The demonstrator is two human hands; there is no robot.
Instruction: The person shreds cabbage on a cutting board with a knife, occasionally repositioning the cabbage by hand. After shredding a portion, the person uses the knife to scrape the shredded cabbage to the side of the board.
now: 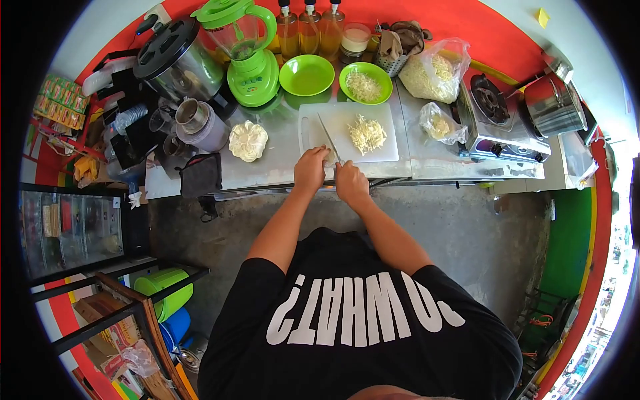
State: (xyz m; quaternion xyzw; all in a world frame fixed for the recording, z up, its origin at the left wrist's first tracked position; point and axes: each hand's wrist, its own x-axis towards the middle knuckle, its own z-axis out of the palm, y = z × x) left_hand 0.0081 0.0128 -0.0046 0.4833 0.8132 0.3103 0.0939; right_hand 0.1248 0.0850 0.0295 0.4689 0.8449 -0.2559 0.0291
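Note:
My right hand point(351, 182) is closed round the handle of a kitchen knife point(326, 131), whose blade points up and left over the white cutting board point(383, 113). Close beside it, my left hand point(311, 168) is at the board's front edge, its fingers curled on a pale vegetable piece point(330, 157) that is mostly hidden. A heap of pale shredded vegetable point(367, 135) lies on the right half of the board. To the left, a pale, leafy head that looks like cabbage point(248, 141) sits on the metal counter point(280, 157).
Behind the board stand an empty green bowl point(307, 75) and a green bowl of shreds point(366, 83). A green blender point(253, 77) and several pump bottles point(310, 30) line the back. Right are bags of shreds point(437, 73) and a gas stove point(497, 120) with a pot point(555, 103).

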